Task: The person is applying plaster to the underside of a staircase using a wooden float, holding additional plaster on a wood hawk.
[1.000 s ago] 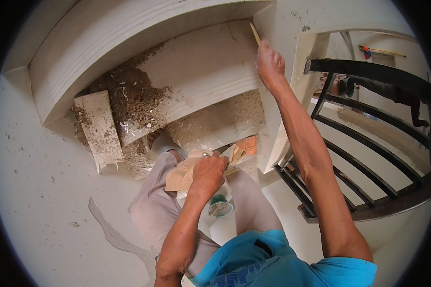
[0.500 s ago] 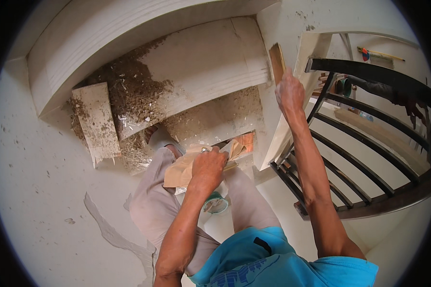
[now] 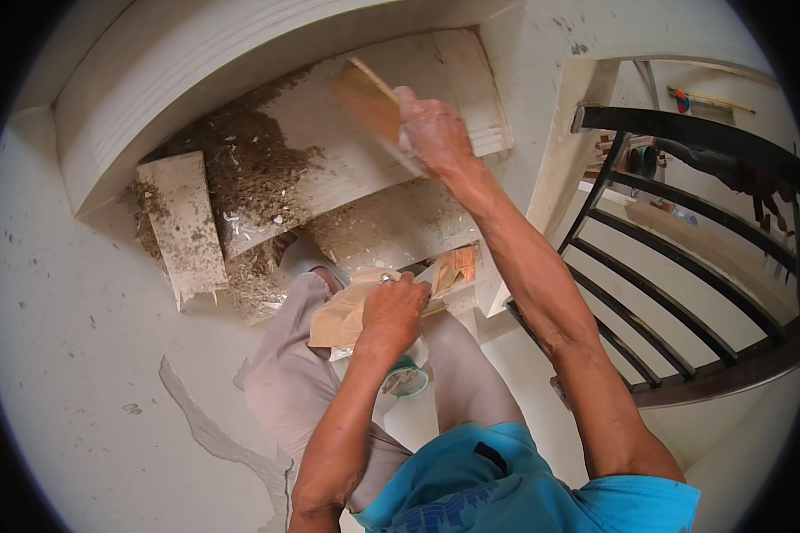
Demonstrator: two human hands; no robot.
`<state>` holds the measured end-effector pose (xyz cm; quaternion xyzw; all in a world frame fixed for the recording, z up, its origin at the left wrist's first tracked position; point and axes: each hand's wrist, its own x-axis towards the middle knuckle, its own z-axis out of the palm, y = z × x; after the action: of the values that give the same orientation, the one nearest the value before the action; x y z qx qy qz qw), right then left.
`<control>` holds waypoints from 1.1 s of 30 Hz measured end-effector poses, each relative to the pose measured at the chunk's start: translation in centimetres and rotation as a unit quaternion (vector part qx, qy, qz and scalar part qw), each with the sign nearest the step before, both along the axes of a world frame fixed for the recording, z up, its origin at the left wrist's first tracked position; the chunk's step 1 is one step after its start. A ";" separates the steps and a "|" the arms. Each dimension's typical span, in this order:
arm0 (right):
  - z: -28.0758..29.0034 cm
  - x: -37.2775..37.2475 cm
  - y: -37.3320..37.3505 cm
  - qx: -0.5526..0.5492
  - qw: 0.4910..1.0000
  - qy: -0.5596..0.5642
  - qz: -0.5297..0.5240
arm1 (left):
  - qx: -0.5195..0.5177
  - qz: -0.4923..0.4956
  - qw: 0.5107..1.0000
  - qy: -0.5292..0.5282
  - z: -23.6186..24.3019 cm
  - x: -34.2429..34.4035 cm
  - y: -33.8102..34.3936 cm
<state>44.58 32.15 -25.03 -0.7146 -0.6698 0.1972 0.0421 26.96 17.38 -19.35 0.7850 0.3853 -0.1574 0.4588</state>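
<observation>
Up top centre, my right hand (image 3: 431, 131) is closed around a flat wooden float (image 3: 367, 99) over the debris-strewn white stair step (image 3: 347, 169); at mid-frame, my left hand (image 3: 391, 306) grips crumpled brown paper (image 3: 340, 318) against my knee.

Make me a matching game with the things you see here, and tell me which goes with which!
Things:
1. wood piece
2. brown paper
3. railing
4. slab

Places or looks:
A. black, curved, at the person's right
B. held in the right hand, over the step
C. pale, speckled with dirt, lying beside the rubble
D. under the left hand, on the lap

Pairs: 1-B, 2-D, 3-A, 4-C
</observation>
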 end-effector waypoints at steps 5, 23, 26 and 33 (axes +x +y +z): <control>-0.6 6.1 0.5 0.022 0.989 -0.087 -0.118 | 0.000 0.008 1.000 0.000 0.0 -0.3 -0.1; -0.9 6.6 -0.5 0.025 0.991 -0.130 -0.038 | -0.005 0.016 1.000 0.003 -0.1 -0.5 0.0; -3.9 8.5 -3.4 0.093 0.983 -0.150 -0.056 | -0.003 0.011 1.000 0.000 0.1 -0.4 0.2; -5.0 8.5 -5.5 0.045 0.987 -0.139 -0.070 | -0.003 0.017 1.000 0.001 -0.1 -0.6 -0.1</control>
<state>53.04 26.68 -30.03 -0.7776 -0.6257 0.0622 -0.0055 26.35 17.31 -19.47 0.7771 0.3983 -0.1515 0.4632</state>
